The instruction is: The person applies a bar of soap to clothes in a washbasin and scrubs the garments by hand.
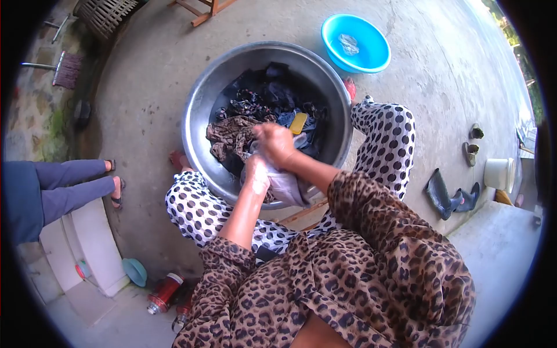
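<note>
A wide metal basin (194, 110) stands between my knees, with wet clothes in it. Both hands are closed on a pale lilac garment (285, 187) above the near side of the basin, and part of it hangs toward the rim. White suds coat my left hand (257, 173), the lower of the two. My right hand (275, 142) is a fist just above it, pressed close. Beyond my hands lie a brown patterned cloth (232, 132), dark clothes (272, 87) and a yellow bar (298, 123) that looks like soap. My fingertips are mostly hidden.
A blue plastic basin (331, 37) with a small clear item inside stands at the far right. Boots (444, 194), shoes (470, 152) and a white bucket (499, 174) are on the right. At left are another person's legs (75, 180), a broom (68, 69) and a red thermos (165, 293).
</note>
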`<state>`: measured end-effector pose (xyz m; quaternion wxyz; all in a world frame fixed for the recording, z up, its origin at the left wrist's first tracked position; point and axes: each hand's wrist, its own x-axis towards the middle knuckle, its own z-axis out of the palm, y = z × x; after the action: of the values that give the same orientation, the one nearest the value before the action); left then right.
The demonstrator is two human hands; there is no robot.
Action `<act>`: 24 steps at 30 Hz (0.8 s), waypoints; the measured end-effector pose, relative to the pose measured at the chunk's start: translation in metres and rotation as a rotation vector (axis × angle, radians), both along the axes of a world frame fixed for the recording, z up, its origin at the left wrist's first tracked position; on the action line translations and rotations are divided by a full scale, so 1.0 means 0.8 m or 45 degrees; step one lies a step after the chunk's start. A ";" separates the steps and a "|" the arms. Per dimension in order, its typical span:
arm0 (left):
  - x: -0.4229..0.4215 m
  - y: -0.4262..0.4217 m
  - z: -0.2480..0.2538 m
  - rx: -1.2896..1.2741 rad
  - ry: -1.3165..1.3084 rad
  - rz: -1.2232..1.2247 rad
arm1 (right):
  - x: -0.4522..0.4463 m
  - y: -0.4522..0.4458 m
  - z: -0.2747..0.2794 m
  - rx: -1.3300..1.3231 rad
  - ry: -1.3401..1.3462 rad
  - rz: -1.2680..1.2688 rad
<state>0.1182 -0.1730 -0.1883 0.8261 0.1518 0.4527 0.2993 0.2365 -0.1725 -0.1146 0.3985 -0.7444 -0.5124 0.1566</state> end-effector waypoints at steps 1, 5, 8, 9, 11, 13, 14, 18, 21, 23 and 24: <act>0.020 -0.005 0.039 -0.039 0.156 -0.031 | 0.022 0.006 -0.007 -0.081 -0.045 -0.084; 0.038 0.007 0.117 -0.082 0.346 -0.170 | 0.049 0.013 -0.006 -0.368 -0.088 -0.047; 0.008 0.026 0.022 0.209 0.370 -0.271 | 0.072 0.026 -0.042 -0.484 0.297 0.041; -0.001 0.033 0.002 0.316 0.372 -0.333 | 0.078 0.026 -0.058 -0.379 0.258 0.086; -0.001 0.042 0.018 0.551 0.367 -0.378 | 0.086 0.021 -0.086 -0.238 0.385 0.309; 0.019 0.043 0.128 0.678 0.263 -0.503 | 0.081 0.019 -0.069 -0.354 0.649 0.318; 0.022 0.040 0.127 0.843 0.409 -0.583 | 0.077 0.022 -0.045 -0.513 0.868 0.256; 0.015 0.036 0.086 1.084 0.483 -0.812 | 0.089 0.022 0.019 -0.679 1.685 0.274; 0.008 0.035 0.085 0.938 0.580 -0.728 | 0.106 0.029 0.007 -0.574 1.362 0.547; 0.002 0.043 0.085 0.825 0.612 -0.737 | 0.124 0.016 0.037 -0.697 0.801 0.682; -0.007 0.051 0.084 0.691 0.457 -0.516 | 0.132 0.012 0.047 -0.939 0.888 0.756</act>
<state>0.1127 -0.1319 -0.1208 0.7057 0.5015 0.4554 0.2076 0.3424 -0.1632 -0.0773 0.1973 -0.5629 -0.4495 0.6649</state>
